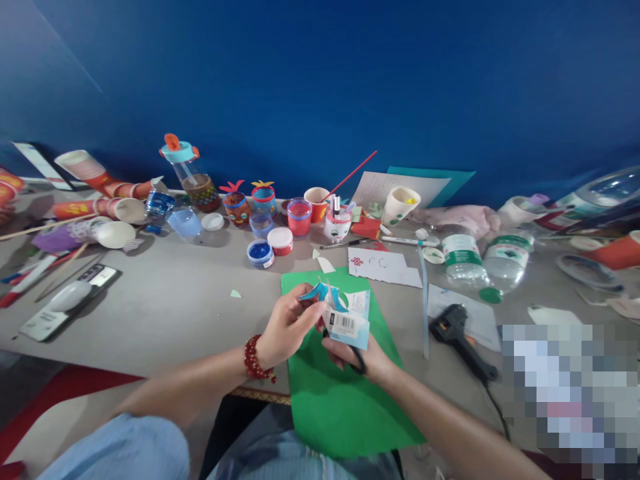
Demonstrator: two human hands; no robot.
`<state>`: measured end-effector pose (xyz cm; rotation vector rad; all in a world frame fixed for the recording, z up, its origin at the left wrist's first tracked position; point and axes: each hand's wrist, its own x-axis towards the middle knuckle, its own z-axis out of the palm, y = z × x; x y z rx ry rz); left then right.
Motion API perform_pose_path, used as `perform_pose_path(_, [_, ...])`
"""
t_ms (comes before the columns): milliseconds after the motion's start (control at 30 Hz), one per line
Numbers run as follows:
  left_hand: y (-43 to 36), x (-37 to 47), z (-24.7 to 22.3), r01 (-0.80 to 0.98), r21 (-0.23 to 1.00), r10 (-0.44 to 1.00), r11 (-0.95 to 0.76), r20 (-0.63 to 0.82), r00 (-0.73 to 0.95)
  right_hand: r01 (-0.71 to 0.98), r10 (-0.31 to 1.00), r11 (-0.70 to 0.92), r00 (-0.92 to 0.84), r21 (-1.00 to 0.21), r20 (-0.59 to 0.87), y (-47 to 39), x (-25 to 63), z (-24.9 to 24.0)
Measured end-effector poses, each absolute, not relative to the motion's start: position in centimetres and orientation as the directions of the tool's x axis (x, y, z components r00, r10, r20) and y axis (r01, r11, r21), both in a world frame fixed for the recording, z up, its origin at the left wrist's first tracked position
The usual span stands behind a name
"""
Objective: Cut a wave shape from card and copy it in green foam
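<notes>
My left hand [291, 321], with a red bead bracelet [253, 358] at its wrist, pinches a printed blue-and-white piece of packaging card [347, 324] that has a barcode on it. Black-handled scissors [359, 361] are in my right hand [345, 353], their blades up at the card, which partly hides them. Both hands are close together above a green sheet [345, 407] that hangs over the table's front edge. Just beyond them lies a small pale cut scrap [326, 265].
Across the back stand paint jars [260, 253], decorated cups [264, 199] and a drinking bottle [193, 180]. A glue gun [463, 340] and clear plastic bottles [463, 257] lie on the right. A phone [70, 303] and paper cups [100, 210] lie on the left.
</notes>
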<state>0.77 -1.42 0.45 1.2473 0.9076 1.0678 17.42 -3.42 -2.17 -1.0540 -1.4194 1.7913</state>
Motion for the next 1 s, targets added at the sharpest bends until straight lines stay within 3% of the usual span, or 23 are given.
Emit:
perform_pose_path(700, [-1.08,0.49,0.8,-0.116,0.993,0.967,-0.035,0.063,0.249,0.035,0.857,-0.294,-0.433,-0.955,-0.28,-3.48,17.22,-1.38])
perform_pose_path(1000, [-1.26,0.66,1.01,-0.103,0.994,0.963,-0.026,0.053,0.265,0.06,0.827,-0.213,-0.52,-0.975,-0.213,-3.31,17.71,-2.38])
